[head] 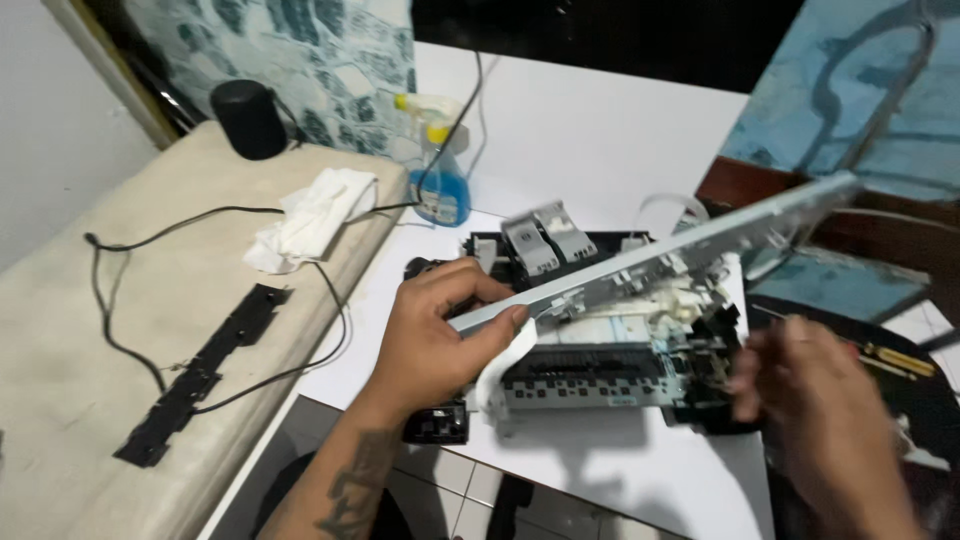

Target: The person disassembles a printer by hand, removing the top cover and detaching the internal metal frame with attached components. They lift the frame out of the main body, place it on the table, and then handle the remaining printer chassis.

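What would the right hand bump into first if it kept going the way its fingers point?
Likely the opened printer: the blurred right hand points left, fingers close to its dark right end. The grey rail held by the left hand runs above that line. Depth is hard to judge.

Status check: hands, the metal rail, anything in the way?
Left hand pinching the near end of the long metal rail, lifted over the opened printer. Right hand blurred, beside the printer, grip unclear. Nothing blocking.
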